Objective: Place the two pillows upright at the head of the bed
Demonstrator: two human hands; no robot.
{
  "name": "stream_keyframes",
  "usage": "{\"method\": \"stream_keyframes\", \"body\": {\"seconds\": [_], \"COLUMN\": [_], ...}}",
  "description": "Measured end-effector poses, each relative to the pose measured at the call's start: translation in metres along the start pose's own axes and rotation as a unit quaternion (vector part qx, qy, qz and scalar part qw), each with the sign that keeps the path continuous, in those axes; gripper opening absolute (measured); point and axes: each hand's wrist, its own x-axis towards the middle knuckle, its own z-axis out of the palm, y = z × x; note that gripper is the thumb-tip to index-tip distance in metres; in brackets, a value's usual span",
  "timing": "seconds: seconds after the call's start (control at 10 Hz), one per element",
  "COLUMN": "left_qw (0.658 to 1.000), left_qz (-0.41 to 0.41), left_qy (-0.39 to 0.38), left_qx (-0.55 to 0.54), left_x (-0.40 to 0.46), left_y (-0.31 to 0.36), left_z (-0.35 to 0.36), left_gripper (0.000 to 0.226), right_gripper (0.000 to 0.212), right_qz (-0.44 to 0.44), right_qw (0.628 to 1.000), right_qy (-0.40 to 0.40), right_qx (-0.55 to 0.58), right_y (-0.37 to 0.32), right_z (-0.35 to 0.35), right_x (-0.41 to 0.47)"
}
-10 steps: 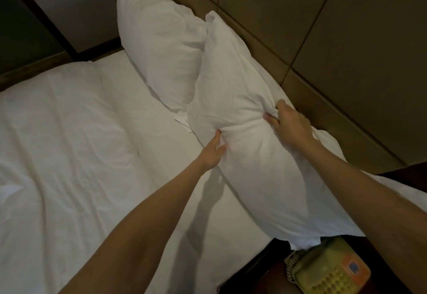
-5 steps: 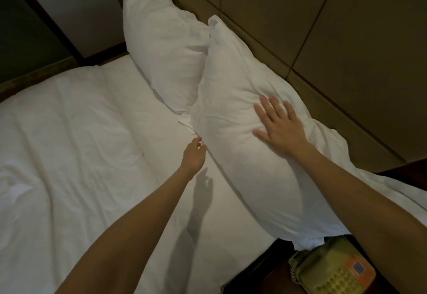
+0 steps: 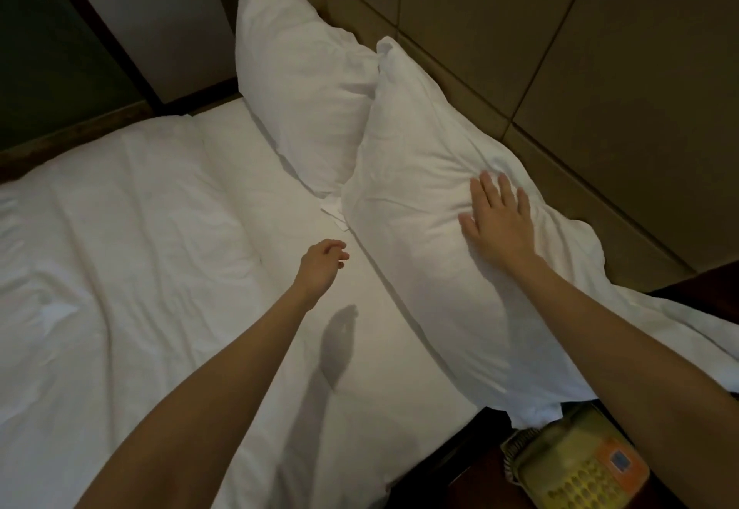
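Observation:
Two white pillows lean upright against the padded headboard [image 3: 520, 28]. The far pillow [image 3: 296, 80] stands at the back; the near pillow [image 3: 416, 196] overlaps its lower corner. My right hand [image 3: 498, 220] lies flat on the near pillow's front face, fingers spread, gripping nothing. My left hand [image 3: 322, 264] hovers above the sheet just left of the near pillow, fingers loosely curled, apart from the fabric and holding nothing.
The white bed sheet [image 3: 120, 268] is wrinkled on the left. A yellowish telephone [image 3: 576, 468] sits on a dark bedside table at the lower right, under the near pillow's end. A dark wall panel and wooden bed frame edge [image 3: 80, 132] run along the far side.
My right hand let go of its pinch on the near pillow and now rests flat on it. My left hand came off the pillow's edge and drew back over the sheet.

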Motion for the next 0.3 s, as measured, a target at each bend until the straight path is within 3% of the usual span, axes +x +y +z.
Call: {"method": "stream_keyframes", "body": {"seconds": [0.1, 0.2, 0.3], "left_qw": [1.000, 0.999, 0.998], "left_qz": [0.001, 0.012, 0.023], "left_qy": [0.009, 0.020, 0.046], "left_qx": [-0.008, -0.023, -0.043], "left_x": [-0.008, -0.017, -0.030], "left_y": [-0.001, -0.006, -0.010], "left_z": [-0.014, -0.035, -0.056], "left_gripper": [0.034, 0.031, 0.031], "right_gripper": [0.036, 0.026, 0.024], "right_qz": [-0.024, -0.036, 0.000], "right_qw": [0.995, 0.984, 0.959], "right_qy": [0.073, 0.082, 0.032], "right_qx": [0.064, 0.153, 0.282], "right_y": [-0.023, -0.051, -0.082], "right_z": [-0.009, -0.018, -0.025], "right_x": [-0.008, -0.016, -0.020]}}
